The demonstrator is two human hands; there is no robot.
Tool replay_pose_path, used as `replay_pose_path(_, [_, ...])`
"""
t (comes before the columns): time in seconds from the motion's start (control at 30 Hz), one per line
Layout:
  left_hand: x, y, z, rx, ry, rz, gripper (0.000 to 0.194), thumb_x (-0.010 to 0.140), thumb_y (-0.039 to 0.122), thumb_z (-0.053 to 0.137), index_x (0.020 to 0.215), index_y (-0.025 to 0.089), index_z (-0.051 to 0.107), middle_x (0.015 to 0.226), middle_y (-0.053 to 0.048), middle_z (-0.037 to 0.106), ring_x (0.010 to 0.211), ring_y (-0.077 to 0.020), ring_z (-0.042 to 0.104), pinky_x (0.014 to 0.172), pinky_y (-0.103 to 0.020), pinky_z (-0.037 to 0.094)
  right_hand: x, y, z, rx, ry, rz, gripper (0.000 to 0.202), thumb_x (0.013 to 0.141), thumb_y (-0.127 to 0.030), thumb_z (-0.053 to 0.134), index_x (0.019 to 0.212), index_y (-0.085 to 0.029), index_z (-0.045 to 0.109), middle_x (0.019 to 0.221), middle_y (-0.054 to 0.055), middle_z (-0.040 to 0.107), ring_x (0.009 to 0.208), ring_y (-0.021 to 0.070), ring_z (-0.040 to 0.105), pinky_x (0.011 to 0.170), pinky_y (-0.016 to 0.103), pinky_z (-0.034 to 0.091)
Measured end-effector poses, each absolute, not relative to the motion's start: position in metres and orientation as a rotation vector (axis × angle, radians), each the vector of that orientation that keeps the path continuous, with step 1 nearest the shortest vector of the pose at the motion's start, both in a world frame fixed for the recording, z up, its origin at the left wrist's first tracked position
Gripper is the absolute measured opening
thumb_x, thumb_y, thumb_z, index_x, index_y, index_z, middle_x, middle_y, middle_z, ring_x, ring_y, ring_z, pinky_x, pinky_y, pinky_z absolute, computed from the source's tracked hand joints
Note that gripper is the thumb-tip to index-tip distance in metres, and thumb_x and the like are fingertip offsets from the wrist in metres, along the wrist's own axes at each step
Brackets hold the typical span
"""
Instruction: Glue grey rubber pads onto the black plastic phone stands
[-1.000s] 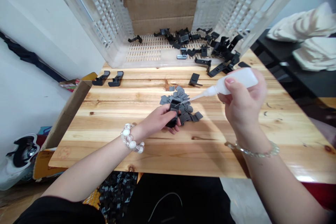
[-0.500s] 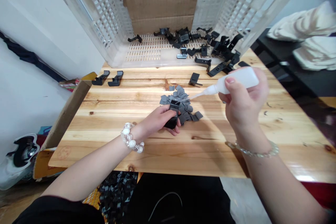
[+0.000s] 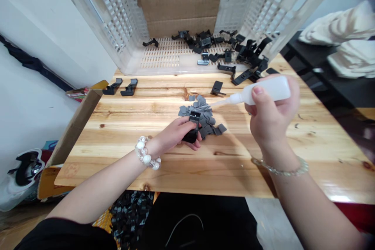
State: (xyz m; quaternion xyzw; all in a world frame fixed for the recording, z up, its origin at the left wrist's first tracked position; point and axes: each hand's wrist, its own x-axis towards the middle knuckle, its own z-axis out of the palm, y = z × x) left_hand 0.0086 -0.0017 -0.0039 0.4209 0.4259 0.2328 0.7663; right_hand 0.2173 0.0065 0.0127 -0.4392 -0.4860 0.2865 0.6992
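- Head view: the left hand (image 3: 175, 133) has its fingers closed round a black bracket (image 3: 191, 136), at the near-left edge of the pile of gray pads (image 3: 201, 106).
- Right hand (image 3: 271, 117): fingers wrapped round a white squeeze bottle (image 3: 272, 89), right of the pile, nozzle (image 3: 227, 101) toward it.
- Loose bracket (image 3: 217, 87): beyond the pile, on the worktop (image 3: 123, 133).

"What's worn at eight o'clock?"
"A black sleeve (image 3: 64, 236) and a chunky white-and-clear beaded bracelet (image 3: 147, 159)."
"At four?"
"A slimmer pale bracelet (image 3: 283, 171)."
"Six?"
"Black clothing (image 3: 222, 222), thin pale curving line (image 3: 190, 215)."
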Motion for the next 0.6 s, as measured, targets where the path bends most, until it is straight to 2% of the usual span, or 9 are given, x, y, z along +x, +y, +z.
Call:
replay_pose_path(0.1, [0.008,-0.002,-0.005,0.925,0.917,0.518,0.014,0.091,0.024,0.049,0.096,0.012,0.052,0.07,-0.006,0.067,0.055,-0.0145,0.065,0.052,-0.026,0.055,0.219,0.01,0.017,-0.929,-1.027,0.59,0.027,0.073,-0.04,0.072,0.081,-0.026,0.05,0.071,-0.001,0.045,0.048,0.0094,0.03,0.04,0.027,0.016])
replay_pose_path(0.23, [0.007,-0.002,-0.007,0.957,0.896,0.592,0.015,0.091,0.026,0.05,0.097,0.013,0.052,0.072,-0.005,0.066,0.058,-0.0149,0.066,0.054,-0.028,0.056,0.223,0.014,0.021,-0.931,-0.95,0.678,0.025,0.074,-0.041,0.067,0.084,-0.027,0.048,0.067,-0.003,0.039,0.045,0.0082,0.025,0.04,0.026,0.017])
replay_pose_path(0.3, [0.007,-0.002,-0.007,0.971,0.889,0.669,0.015,0.091,0.026,0.049,0.099,0.014,0.053,0.076,-0.004,0.066,0.064,-0.0151,0.067,0.059,-0.029,0.057,0.225,0.015,0.023,-0.915,-0.906,0.768,0.024,0.075,-0.038,0.064,0.086,-0.028,0.045,0.067,-0.004,0.041,0.044,0.0085,0.031,0.039,0.024,0.02])
replay_pose_path(0.47, [0.006,-0.002,-0.006,1.031,0.898,0.814,0.02,0.093,0.026,0.051,0.109,0.015,0.053,0.088,-0.005,0.066,0.085,-0.0158,0.065,0.069,-0.029,0.059,0.223,0.015,0.02,-0.826,-0.947,1.102,0.028,0.069,-0.026,0.059,0.088,-0.026,0.038,0.069,-0.004,0.058,0.053,0.0134,0.057,0.039,0.02,0.026])
replay_pose_path(0.6, [0.006,-0.001,-0.006,1.049,0.876,0.794,0.031,0.089,0.032,0.06,0.114,0.016,0.055,0.096,-0.008,0.067,0.091,-0.0185,0.065,0.069,-0.029,0.059,0.212,0.012,0.015,-0.888,-1.011,1.305,0.037,0.059,-0.018,0.064,0.084,-0.024,0.037,0.083,0.0,0.066,0.067,0.0166,0.064,0.041,0.019,0.034])
